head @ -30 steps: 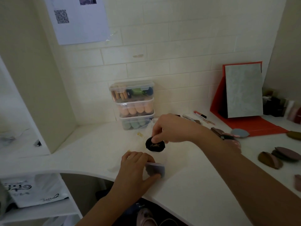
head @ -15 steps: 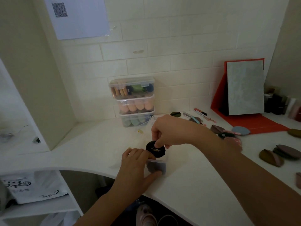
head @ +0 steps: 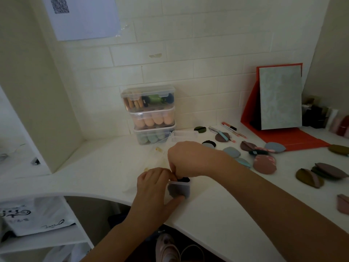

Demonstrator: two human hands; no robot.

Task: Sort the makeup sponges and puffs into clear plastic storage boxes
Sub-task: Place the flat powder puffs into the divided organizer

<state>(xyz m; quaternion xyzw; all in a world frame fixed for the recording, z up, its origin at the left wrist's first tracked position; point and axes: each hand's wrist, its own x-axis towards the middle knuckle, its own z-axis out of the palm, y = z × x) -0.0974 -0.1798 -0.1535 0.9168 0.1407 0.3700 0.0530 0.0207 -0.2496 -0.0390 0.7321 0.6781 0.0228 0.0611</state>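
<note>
Black puff (head: 182, 179): sits in the mouth of the small clear box, with only its dark top showing above the rim.
Small clear box (head: 186, 189): held upright near the front edge of the surface (head: 217, 214); a dark mass shows through its wall. Whether its base touches the surface cannot be told.
Left hand (head: 153, 186): grips the small clear box, the thumb lying across the near wall and the fingers curled round the far side.
Right hand (head: 187, 159): arched over the box from above, its fingers curled down and pinching the black puff at the rim.
Stacked boxes (head: 152, 118): three closed clear boxes against the tiled wall, with mixed dark and green pieces on top, peach sponges in the middle and pale green-blue ones below.
Open box (head: 184, 133): clear, just beside the stack and behind the right hand.
Loose puffs (head: 264, 164): scattered over the right of the surface in pink, blue-grey, brown and olive, several of them overlapping.
Pens (head: 229, 127): lie near the wall, between the open box and the mirror.
Mirror (head: 279, 99): leans upright on a red stand at the right.
Paper (head: 81, 16): taped to the wall at upper left, printed with a code.
</note>
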